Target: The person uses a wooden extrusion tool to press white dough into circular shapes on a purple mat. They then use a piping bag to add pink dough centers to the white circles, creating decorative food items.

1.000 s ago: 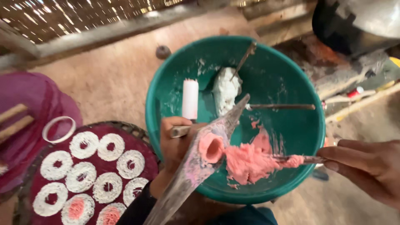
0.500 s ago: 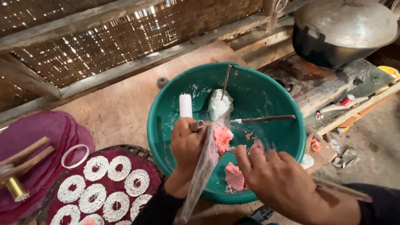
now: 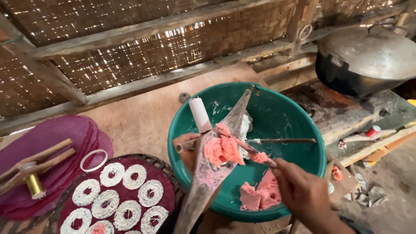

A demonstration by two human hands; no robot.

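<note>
A leaf cone [image 3: 208, 177] is gripped from below by the left hand [image 3: 188, 151] over the green basin [image 3: 299, 125], while a thin stick [image 3: 249, 149] is pinched in the right hand [image 3: 303, 195], poking pink dough [image 3: 222, 149] in.

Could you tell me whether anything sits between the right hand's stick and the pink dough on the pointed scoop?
Nothing visible does. The right hand holds a thin stick whose tip already rests against the pink dough on the pointed scoop, which the left hand steadies over the green basin.
</note>
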